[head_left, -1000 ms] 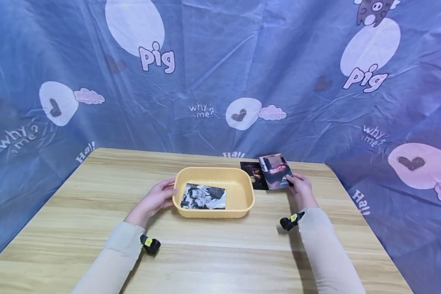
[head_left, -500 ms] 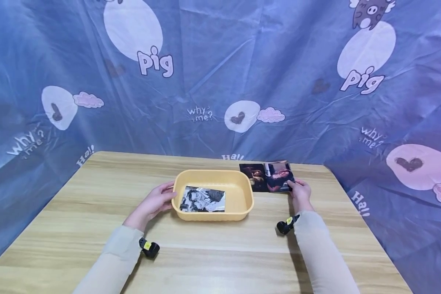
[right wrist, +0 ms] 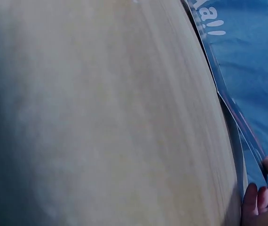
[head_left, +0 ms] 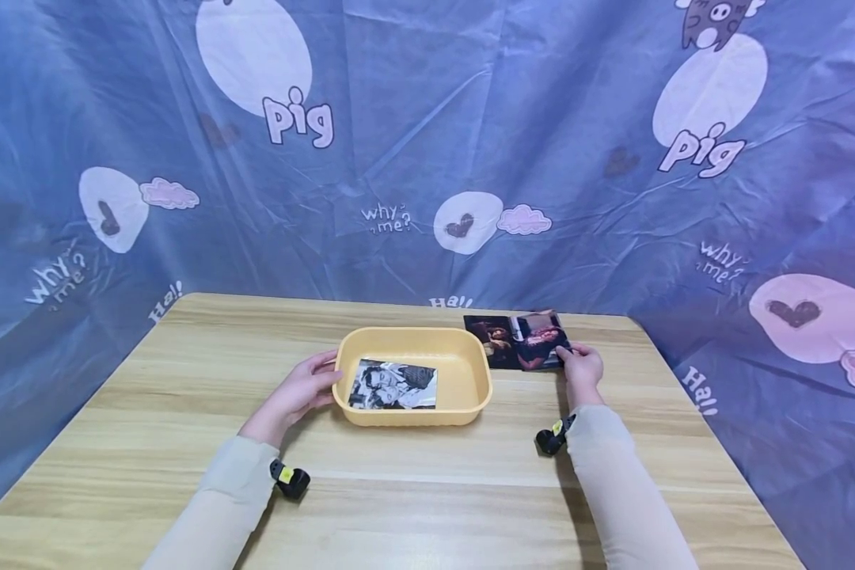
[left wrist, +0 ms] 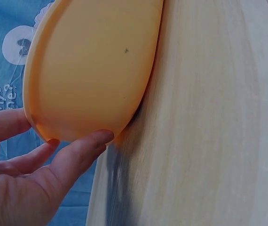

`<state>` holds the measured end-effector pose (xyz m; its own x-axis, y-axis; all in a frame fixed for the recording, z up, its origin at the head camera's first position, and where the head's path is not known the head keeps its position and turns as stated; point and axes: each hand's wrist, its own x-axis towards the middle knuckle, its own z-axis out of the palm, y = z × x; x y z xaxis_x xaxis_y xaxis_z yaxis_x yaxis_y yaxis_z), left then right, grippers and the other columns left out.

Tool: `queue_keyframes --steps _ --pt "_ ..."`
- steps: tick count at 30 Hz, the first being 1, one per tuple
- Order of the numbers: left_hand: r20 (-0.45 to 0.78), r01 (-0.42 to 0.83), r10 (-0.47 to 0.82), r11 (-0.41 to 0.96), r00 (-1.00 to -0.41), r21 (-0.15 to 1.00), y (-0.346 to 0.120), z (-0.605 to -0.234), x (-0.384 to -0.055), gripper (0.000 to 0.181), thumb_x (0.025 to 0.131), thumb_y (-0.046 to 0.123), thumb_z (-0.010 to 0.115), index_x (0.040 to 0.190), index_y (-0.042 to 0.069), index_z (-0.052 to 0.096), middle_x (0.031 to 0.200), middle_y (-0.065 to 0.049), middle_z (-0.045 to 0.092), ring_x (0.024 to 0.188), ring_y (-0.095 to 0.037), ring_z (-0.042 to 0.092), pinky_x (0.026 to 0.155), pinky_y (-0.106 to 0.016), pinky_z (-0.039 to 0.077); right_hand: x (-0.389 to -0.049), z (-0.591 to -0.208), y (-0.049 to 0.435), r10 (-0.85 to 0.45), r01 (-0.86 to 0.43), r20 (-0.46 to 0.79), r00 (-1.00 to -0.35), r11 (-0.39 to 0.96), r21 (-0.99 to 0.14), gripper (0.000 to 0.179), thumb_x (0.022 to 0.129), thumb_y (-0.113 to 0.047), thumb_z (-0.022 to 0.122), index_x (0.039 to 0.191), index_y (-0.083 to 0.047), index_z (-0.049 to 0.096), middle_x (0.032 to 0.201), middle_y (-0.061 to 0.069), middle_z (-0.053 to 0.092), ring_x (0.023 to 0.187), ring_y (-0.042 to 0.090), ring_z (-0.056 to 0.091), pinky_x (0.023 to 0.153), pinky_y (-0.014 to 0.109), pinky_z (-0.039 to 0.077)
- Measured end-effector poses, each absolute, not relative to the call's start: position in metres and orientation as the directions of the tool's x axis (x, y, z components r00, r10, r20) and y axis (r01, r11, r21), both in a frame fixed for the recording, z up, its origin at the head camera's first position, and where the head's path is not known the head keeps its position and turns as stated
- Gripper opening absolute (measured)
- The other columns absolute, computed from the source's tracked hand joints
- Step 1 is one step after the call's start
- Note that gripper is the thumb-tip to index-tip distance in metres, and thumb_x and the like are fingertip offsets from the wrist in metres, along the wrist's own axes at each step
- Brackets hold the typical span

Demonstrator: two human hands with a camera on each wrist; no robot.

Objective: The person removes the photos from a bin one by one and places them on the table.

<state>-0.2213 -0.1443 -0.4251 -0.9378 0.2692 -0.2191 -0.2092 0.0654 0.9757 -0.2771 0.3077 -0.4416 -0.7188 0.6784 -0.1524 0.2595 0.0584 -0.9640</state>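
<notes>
At its left end, my left hand [head_left: 305, 392] holds a yellow plastic basin [head_left: 470, 413], with the thumb [left wrist: 94, 141] and fingers spread against the end wall in the left wrist view. A black-and-white photo [head_left: 395, 384] lies flat in the left part of the basin. To the right, my right hand [head_left: 582, 374] pinches the lower right corner of a colour photo [head_left: 540, 339], its edge slightly raised. A darker photo [head_left: 488, 336] lies on the table beside it, partly hidden behind the basin and under the held photo. The right wrist view shows the held photo [right wrist: 247, 129] edge-on.
The pale wooden table [head_left: 413, 507] ends at the back against a blue printed cloth [head_left: 577, 158], close behind the photos. More cloth hangs at both sides. Each wrist wears a small black camera.
My right hand has lowered the colour photo and set it beside the darker one, showing more of it. My left hand has stayed on the basin, which appears still.
</notes>
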Motion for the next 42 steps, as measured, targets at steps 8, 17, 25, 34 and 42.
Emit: queue_keyframes --steps 8,17,25,34,42 --pt "-0.217 -0.207 0.277 0.067 -0.936 0.976 -0.145 -0.425 -0.221 0.061 0.099 0.006 0.046 0.151 -0.005 0.017 0.151 -0.033 0.026 0.128 -0.045 0.047 0.101 -0.044 0.052 -0.274 -0.44 0.306 0.667 0.267 -0.096 -0.739 0.159 -0.95 0.038 0.087 -0.007 0.066 0.121 0.009 0.06 0.118 0.022 0.059 0.109 0.025 0.052 0.092 0.023 0.045" --pt "-0.209 -0.199 0.286 0.064 -0.935 0.978 -0.144 -0.423 -0.22 0.061 0.099 0.005 0.046 0.151 -0.005 0.016 0.151 -0.033 0.025 0.129 -0.047 0.045 0.101 -0.044 0.052 -0.272 -0.427 0.308 0.562 0.237 -0.125 -0.817 0.13 -0.963 0.061 0.091 -0.013 0.063 0.144 0.005 0.038 0.147 0.026 0.039 0.135 0.035 0.038 0.118 0.039 0.032" --pt "-0.207 -0.199 0.288 0.059 -0.935 0.978 -0.144 -0.423 -0.22 0.061 0.099 0.005 0.045 0.151 -0.007 0.015 0.151 -0.034 0.025 0.128 -0.047 0.047 0.1 -0.044 0.052 -0.272 -0.393 0.265 0.349 0.107 -0.052 -0.936 0.14 -0.984 0.066 0.094 -0.015 0.061 0.15 0.0 0.029 0.154 0.02 0.034 0.139 0.032 0.036 0.118 0.04 0.033" --pt "-0.216 -0.209 0.282 0.054 -0.935 0.976 -0.146 -0.424 -0.221 0.061 0.099 0.005 0.045 0.151 -0.006 0.015 0.151 -0.033 0.026 0.128 -0.047 0.046 0.101 -0.044 0.051 -0.267 -0.381 0.191 0.045 0.04 -0.034 -0.998 0.156 -0.987 0.057 0.093 -0.013 0.064 0.144 -0.002 0.042 0.146 0.019 0.046 0.133 0.03 0.046 0.115 0.039 0.037" --pt "-0.209 -0.206 0.287 0.044 -0.935 0.978 -0.146 -0.423 -0.221 0.061 0.099 0.004 0.045 0.151 -0.006 0.015 0.151 -0.034 0.025 0.129 -0.048 0.044 0.1 -0.045 0.051 -0.255 -0.392 0.146 -0.222 -0.005 -0.064 -0.973 0.298 -0.954 0.053 0.089 -0.009 0.067 0.137 0.001 0.049 0.14 0.022 0.051 0.125 0.036 0.052 0.11 0.043 0.044"
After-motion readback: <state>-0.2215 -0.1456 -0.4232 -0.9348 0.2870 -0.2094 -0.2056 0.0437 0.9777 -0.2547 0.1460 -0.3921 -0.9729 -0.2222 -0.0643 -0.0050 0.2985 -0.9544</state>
